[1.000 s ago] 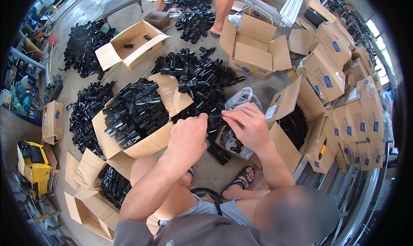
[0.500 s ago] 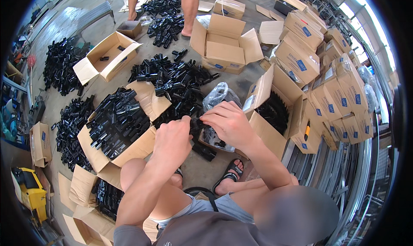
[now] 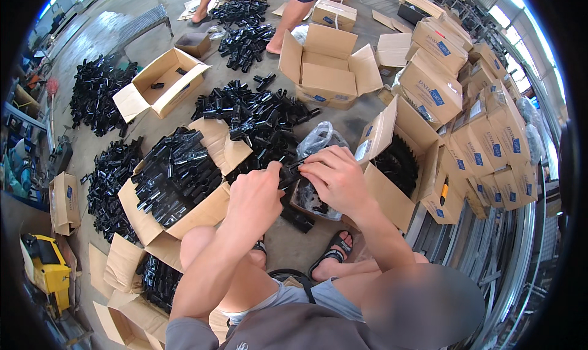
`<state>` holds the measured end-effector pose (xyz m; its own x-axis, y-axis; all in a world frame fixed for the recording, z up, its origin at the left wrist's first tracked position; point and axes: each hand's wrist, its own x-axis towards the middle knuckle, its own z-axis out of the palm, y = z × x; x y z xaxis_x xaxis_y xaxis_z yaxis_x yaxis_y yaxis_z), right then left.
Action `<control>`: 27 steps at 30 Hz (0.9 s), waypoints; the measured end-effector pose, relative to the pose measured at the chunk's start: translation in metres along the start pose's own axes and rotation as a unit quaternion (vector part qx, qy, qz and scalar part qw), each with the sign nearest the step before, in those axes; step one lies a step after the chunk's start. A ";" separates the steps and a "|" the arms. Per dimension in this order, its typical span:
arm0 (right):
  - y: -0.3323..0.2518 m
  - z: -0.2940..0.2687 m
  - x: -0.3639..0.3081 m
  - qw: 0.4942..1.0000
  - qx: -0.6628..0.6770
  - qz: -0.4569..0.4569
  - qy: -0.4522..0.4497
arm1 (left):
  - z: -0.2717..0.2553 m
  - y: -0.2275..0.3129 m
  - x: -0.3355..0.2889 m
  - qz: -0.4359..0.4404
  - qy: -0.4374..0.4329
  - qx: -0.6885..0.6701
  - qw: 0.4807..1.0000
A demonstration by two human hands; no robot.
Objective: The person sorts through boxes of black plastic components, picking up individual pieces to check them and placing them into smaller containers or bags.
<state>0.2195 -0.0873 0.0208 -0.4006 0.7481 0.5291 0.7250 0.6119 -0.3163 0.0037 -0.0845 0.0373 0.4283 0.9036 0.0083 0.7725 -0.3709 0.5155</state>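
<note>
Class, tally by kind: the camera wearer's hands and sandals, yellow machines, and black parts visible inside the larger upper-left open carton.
Hands: 2
Sandals: 2
Yellow machines: 1
Black parts in that carton: 2
Total: 7

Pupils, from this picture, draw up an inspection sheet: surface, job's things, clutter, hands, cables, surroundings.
Surface: grey floor, with heaps of black tubular pieces and cartons on it.
Job's things: small black part between the hands.
Clutter: open carton filled with black pieces; clear plastic bag beyond the right hand.
Hands: right hand pinches the part; left hand is curled beside it, grip partly hidden.
Cables: nothing seen that is clearly a cable.
Surroundings: stacked cartons right; yellow-and-black machine left; another person's legs beyond.
</note>
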 end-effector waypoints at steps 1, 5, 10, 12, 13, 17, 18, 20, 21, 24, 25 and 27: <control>-0.001 0.003 0.000 1.000 0.003 0.018 0.020 | -0.002 0.003 0.000 -0.004 0.002 -0.009 1.000; 0.009 0.010 -0.005 0.973 0.133 0.162 0.100 | -0.012 0.010 0.003 -0.002 -0.002 -0.073 0.997; 0.028 0.012 -0.014 0.738 0.577 0.342 0.074 | -0.020 0.017 0.006 0.003 0.022 -0.181 0.983; 0.025 0.013 -0.017 0.702 0.622 0.341 0.065 | -0.020 0.021 0.006 0.012 0.035 -0.208 0.977; 0.025 0.013 -0.016 0.702 0.623 0.336 0.078 | -0.017 0.020 0.007 0.021 0.047 -0.229 0.972; 0.018 0.012 -0.012 0.699 0.626 0.327 0.115 | -0.012 0.014 0.009 0.004 0.041 -0.324 0.945; 0.017 0.011 -0.012 0.696 0.628 0.325 0.123 | -0.010 0.013 0.009 0.003 0.039 -0.350 0.936; 0.014 0.005 -0.011 0.697 0.629 0.321 0.126 | -0.007 0.010 0.011 0.002 0.034 -0.401 0.915; 0.013 0.003 -0.011 0.698 0.628 0.320 0.128 | -0.008 0.012 0.011 0.009 0.033 -0.392 0.919; 0.013 0.001 -0.013 0.709 0.616 0.318 0.130 | -0.010 0.016 0.009 0.023 0.027 -0.382 0.923; 0.014 0.001 -0.014 0.709 0.615 0.320 0.130 | -0.010 0.018 0.009 0.026 0.023 -0.388 0.921; 0.017 0.001 -0.016 0.709 0.612 0.325 0.131 | -0.011 0.020 0.009 0.022 0.003 -0.393 0.919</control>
<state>0.2378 -0.0888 0.0057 0.0294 0.9990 0.0349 -0.3856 0.0436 -0.9216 0.0178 -0.0816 0.0576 0.4468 0.8933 0.0485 0.1753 -0.1406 0.9744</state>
